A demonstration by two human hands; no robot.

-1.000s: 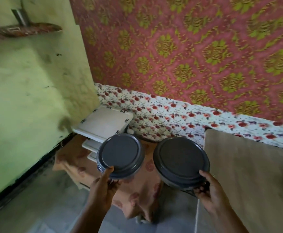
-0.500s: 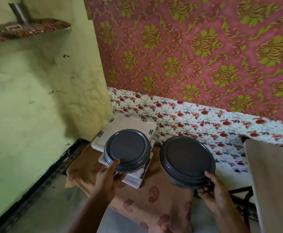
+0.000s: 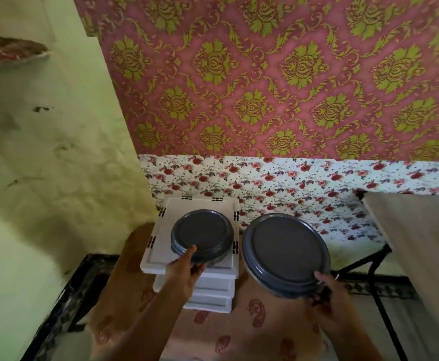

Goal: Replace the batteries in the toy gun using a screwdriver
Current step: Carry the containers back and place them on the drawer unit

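Nearest the camera, two hands are shown, each holding a lidded container by its near rim. The left hand (image 3: 184, 272) is curled under the smaller container (image 3: 202, 237), with the thumb laid on the edge of its dark grey lid; the right hand (image 3: 329, 300) is wrapped about the near edge of the larger container (image 3: 286, 255), thumb on top, fingers hidden beneath. Both lids appear to be smooth, rigid plastic, so a grip at the rim, as taken here, is judged likelier to hold than one on the flat top. Weight cannot be told, since the contents are hidden.

Under and just beyond the left hand, a stack of white trays (image 3: 200, 280) is seen resting on a surface covered with a patterned orange cloth (image 3: 241, 332). To the right of the right hand, a pale wooden surface (image 3: 419, 243) on a dark metal frame is partly visible. Beyond the hands, a flowered cloth (image 3: 291, 188) and red-and-gold wallpaper (image 3: 278, 79) are shown.

No toy gun, battery or screwdriver is visible; whether either container holds them cannot be told.
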